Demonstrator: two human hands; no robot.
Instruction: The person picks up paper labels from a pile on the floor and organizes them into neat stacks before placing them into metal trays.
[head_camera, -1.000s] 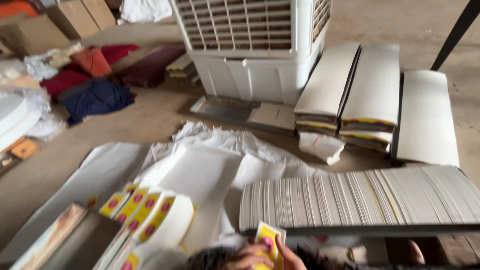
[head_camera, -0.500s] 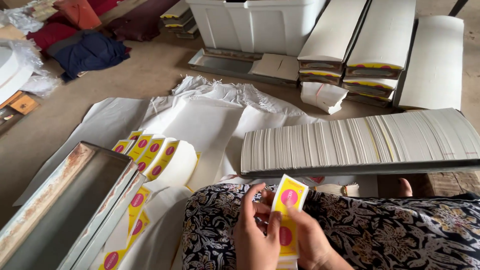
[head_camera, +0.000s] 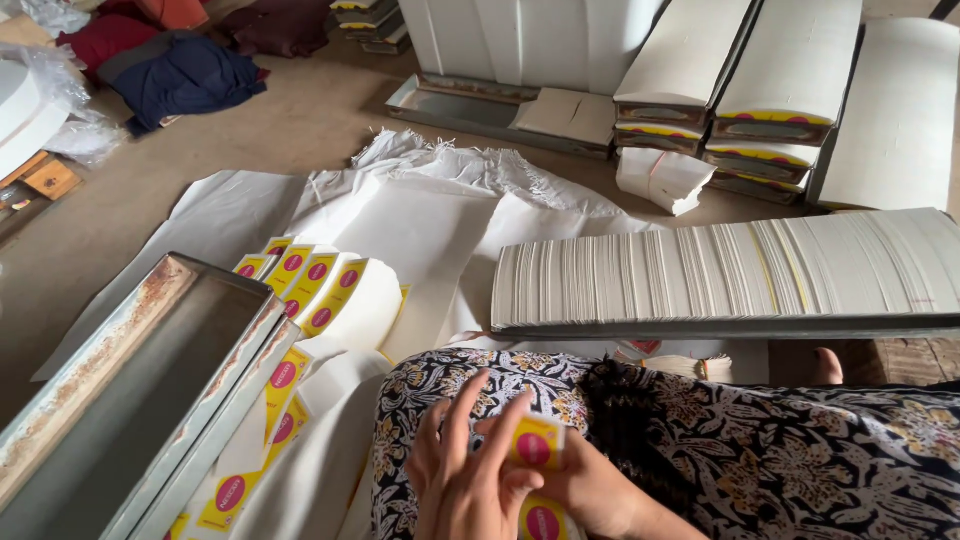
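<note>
Yellow pink-dotted flat carton (head_camera: 535, 445), upright over lap

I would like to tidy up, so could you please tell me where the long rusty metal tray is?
In the head view, the long rusty metal tray lies at lower left, beside the yellow cards with pink circles, left of both hands.

We see yellow labels with pink ovals (head_camera: 312, 288) fanned on the white paper sheet's (head_camera: 420, 215) left edge, beside the rusty metal tray (head_camera: 120, 370).
</note>
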